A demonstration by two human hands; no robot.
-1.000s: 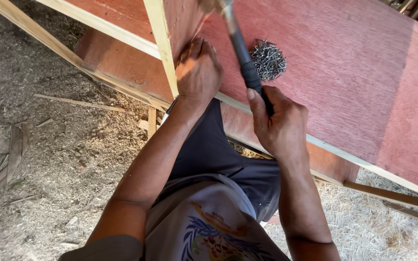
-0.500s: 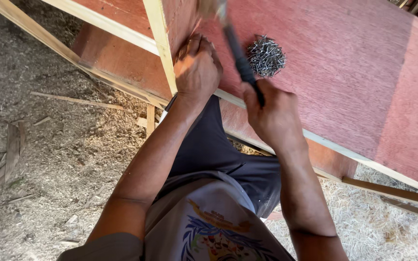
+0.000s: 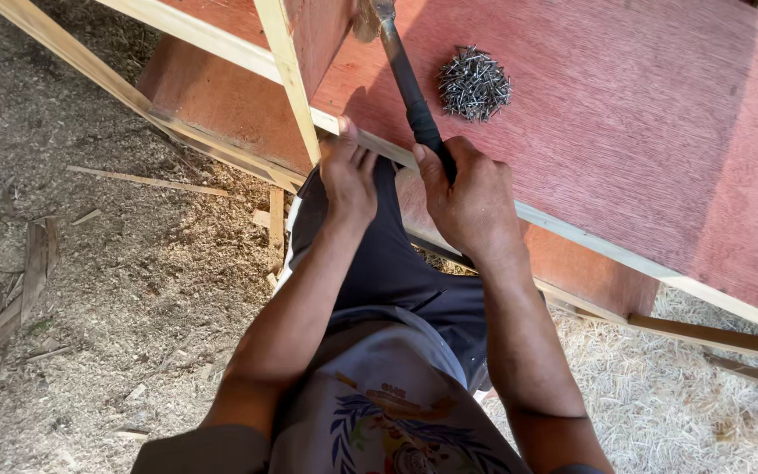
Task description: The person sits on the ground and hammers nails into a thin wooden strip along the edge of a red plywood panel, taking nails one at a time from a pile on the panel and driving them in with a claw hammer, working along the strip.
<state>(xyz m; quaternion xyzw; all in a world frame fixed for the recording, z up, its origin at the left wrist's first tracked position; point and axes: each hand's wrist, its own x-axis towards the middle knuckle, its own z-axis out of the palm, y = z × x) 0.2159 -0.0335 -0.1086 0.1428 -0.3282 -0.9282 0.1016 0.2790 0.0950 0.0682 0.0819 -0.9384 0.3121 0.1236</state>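
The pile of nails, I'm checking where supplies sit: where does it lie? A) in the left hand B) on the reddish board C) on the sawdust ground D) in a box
B: the pile of nails lies loose on the flat reddish board, beside the hammer gripped by the right hand.

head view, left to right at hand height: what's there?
wood scraps on the ground → pale upright batten → left hand → right hand gripping the hammer handle → pile of nails → red plywood panel
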